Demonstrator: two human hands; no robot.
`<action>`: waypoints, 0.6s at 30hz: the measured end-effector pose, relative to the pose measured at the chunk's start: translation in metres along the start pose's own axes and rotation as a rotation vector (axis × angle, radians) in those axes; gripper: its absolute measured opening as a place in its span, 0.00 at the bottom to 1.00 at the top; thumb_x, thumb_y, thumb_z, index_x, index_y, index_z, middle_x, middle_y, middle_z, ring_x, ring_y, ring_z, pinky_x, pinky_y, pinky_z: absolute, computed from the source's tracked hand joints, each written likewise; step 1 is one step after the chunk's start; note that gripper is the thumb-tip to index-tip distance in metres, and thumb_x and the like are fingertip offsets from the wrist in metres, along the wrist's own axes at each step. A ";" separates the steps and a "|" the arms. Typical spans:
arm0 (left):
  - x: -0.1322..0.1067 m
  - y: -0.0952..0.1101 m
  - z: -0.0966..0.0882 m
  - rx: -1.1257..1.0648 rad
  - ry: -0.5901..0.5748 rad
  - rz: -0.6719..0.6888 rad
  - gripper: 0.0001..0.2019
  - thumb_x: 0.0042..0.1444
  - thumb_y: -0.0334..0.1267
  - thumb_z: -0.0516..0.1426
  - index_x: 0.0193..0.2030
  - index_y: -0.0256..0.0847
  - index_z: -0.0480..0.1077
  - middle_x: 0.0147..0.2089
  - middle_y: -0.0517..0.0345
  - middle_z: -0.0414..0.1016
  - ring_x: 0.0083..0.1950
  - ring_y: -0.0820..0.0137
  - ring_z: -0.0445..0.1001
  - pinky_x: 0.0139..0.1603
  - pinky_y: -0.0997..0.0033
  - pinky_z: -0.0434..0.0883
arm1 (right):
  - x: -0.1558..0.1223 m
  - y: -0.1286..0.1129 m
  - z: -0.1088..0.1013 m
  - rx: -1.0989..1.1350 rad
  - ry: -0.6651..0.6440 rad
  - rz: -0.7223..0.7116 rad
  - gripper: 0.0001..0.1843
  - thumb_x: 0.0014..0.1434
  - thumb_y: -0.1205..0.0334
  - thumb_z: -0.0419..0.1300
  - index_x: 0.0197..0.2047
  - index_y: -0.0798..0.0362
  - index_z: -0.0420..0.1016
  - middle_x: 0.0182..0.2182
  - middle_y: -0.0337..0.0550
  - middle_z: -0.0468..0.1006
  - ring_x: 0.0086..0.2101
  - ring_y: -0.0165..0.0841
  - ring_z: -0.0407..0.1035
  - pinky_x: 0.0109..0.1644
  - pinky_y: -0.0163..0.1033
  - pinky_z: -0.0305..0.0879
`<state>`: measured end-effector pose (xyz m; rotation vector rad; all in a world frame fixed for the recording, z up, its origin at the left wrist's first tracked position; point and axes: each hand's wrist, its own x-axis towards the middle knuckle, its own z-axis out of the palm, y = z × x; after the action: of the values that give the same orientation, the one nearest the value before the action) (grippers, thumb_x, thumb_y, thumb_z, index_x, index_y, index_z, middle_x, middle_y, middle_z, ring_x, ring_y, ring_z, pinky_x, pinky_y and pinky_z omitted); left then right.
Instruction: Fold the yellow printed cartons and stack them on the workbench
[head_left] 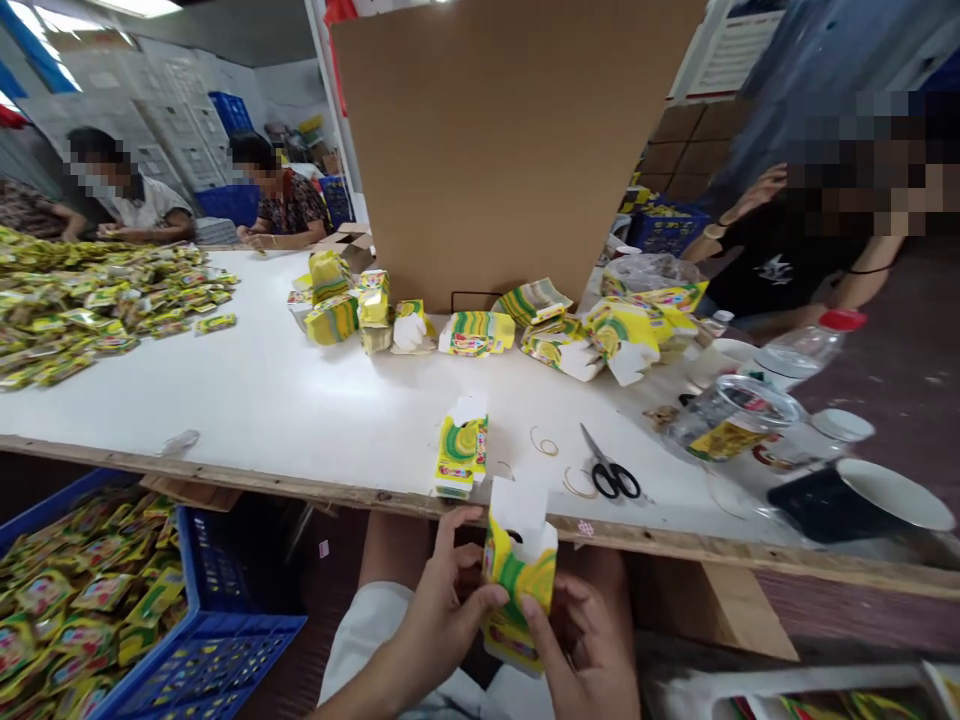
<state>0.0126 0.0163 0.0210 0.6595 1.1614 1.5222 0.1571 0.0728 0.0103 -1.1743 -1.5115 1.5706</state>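
Note:
I hold a small yellow and green carton (517, 580) upright below the table edge, its white top flaps standing open. My left hand (444, 610) grips its left side with the thumb across the front. My right hand (589, 640) clasps its right side and bottom from below. Another carton of the same print (461, 450) stands on the white table (285, 390) just above my hands.
Several folded cartons (480, 330) lie before a tall cardboard sheet (510, 140). Scissors (611, 470), rubber bands, a jar (731, 415) and bottle (799, 355) lie right. Sachets (90, 300) pile at left; a blue crate (202, 640) holds more. Other people sit around.

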 end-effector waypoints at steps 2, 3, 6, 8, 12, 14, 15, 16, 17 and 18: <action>-0.003 0.003 -0.005 0.041 -0.044 -0.018 0.32 0.59 0.39 0.60 0.66 0.46 0.50 0.40 0.54 0.77 0.41 0.66 0.77 0.44 0.68 0.70 | 0.001 -0.005 -0.001 0.011 -0.015 -0.029 0.25 0.56 0.53 0.65 0.56 0.49 0.68 0.47 0.50 0.79 0.42 0.40 0.76 0.42 0.40 0.75; -0.004 0.005 -0.007 0.039 -0.075 -0.039 0.32 0.59 0.39 0.60 0.66 0.46 0.50 0.40 0.54 0.77 0.42 0.66 0.77 0.45 0.68 0.70 | 0.001 -0.009 -0.002 0.015 -0.032 -0.036 0.28 0.58 0.54 0.64 0.60 0.48 0.64 0.51 0.51 0.77 0.45 0.41 0.75 0.44 0.40 0.74; -0.005 0.012 -0.013 -0.081 -0.182 -0.156 0.30 0.56 0.38 0.63 0.63 0.47 0.56 0.42 0.52 0.78 0.44 0.64 0.78 0.45 0.66 0.71 | 0.002 -0.020 -0.005 0.036 -0.098 -0.015 0.26 0.60 0.54 0.61 0.60 0.48 0.65 0.51 0.50 0.77 0.46 0.39 0.74 0.46 0.40 0.73; -0.005 0.015 -0.015 -0.167 -0.238 -0.232 0.27 0.52 0.36 0.66 0.57 0.46 0.62 0.40 0.54 0.79 0.41 0.64 0.79 0.42 0.68 0.72 | 0.004 -0.027 -0.009 0.041 -0.143 0.029 0.19 0.61 0.52 0.60 0.53 0.49 0.70 0.40 0.46 0.80 0.37 0.37 0.76 0.38 0.37 0.73; -0.006 0.014 -0.012 -0.225 -0.298 -0.262 0.25 0.52 0.34 0.66 0.53 0.47 0.62 0.38 0.56 0.79 0.38 0.67 0.79 0.39 0.70 0.72 | 0.010 -0.034 -0.015 -0.040 -0.128 -0.034 0.11 0.61 0.51 0.59 0.37 0.51 0.74 0.29 0.39 0.75 0.29 0.32 0.71 0.30 0.32 0.68; -0.008 0.011 -0.011 -0.233 -0.285 -0.252 0.35 0.53 0.34 0.66 0.62 0.53 0.53 0.41 0.56 0.80 0.38 0.67 0.79 0.42 0.67 0.72 | 0.011 -0.034 -0.015 -0.067 -0.090 -0.104 0.10 0.61 0.54 0.60 0.34 0.51 0.74 0.31 0.40 0.75 0.31 0.32 0.71 0.35 0.32 0.69; -0.008 0.009 -0.011 -0.230 -0.278 -0.249 0.39 0.54 0.34 0.65 0.66 0.55 0.48 0.43 0.55 0.79 0.39 0.66 0.79 0.43 0.65 0.73 | 0.011 -0.034 -0.014 -0.066 -0.073 -0.124 0.09 0.61 0.55 0.60 0.35 0.51 0.74 0.32 0.41 0.76 0.33 0.33 0.72 0.37 0.33 0.70; -0.009 0.008 -0.011 -0.222 -0.278 -0.250 0.41 0.54 0.35 0.65 0.67 0.56 0.46 0.45 0.53 0.79 0.41 0.65 0.80 0.44 0.63 0.73 | 0.011 -0.033 -0.014 -0.054 -0.052 -0.135 0.07 0.61 0.56 0.61 0.37 0.50 0.74 0.34 0.42 0.77 0.36 0.34 0.73 0.40 0.34 0.71; -0.009 0.007 -0.011 -0.209 -0.290 -0.255 0.40 0.55 0.35 0.65 0.68 0.55 0.47 0.47 0.51 0.79 0.43 0.64 0.79 0.46 0.62 0.73 | 0.011 -0.032 -0.014 -0.038 -0.029 -0.136 0.07 0.61 0.57 0.61 0.41 0.49 0.73 0.37 0.43 0.78 0.39 0.35 0.74 0.42 0.36 0.71; -0.009 0.006 -0.012 -0.187 -0.304 -0.258 0.37 0.55 0.36 0.64 0.67 0.53 0.51 0.50 0.49 0.78 0.46 0.61 0.79 0.48 0.60 0.73 | 0.010 -0.031 -0.015 -0.030 -0.002 -0.136 0.09 0.61 0.57 0.60 0.45 0.48 0.72 0.41 0.44 0.78 0.42 0.36 0.74 0.45 0.37 0.71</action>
<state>0.0023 0.0044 0.0233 0.5671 0.8275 1.2442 0.1633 0.0917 0.0407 -1.0632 -1.5866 1.4646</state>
